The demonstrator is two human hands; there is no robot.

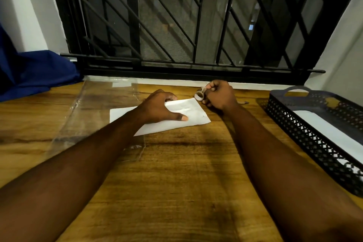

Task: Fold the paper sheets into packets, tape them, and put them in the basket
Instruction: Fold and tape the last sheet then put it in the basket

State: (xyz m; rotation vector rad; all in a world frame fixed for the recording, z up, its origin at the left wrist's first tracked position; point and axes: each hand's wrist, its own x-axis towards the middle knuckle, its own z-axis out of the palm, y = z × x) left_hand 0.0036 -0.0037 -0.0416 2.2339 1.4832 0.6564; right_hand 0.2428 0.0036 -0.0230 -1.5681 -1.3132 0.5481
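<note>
A folded white paper packet (188, 113) lies on the wooden table (176, 173), slightly askew, over another white sheet (119, 113). My left hand (159, 107) presses flat on the packet's left part, thumb stretched along its near side. My right hand (219, 94) hovers just past the packet's far right corner and grips a small roll of clear tape (200, 94). A dark perforated basket (314, 135) stands at the right with white paper (334, 133) inside it.
A clear plastic sheet (84, 116) covers the left part of the table. Blue cloth (33, 72) is bunched at the far left. A black window grille (186, 25) rises behind the table's far edge. A dark pen tip (245, 102) shows behind my right wrist.
</note>
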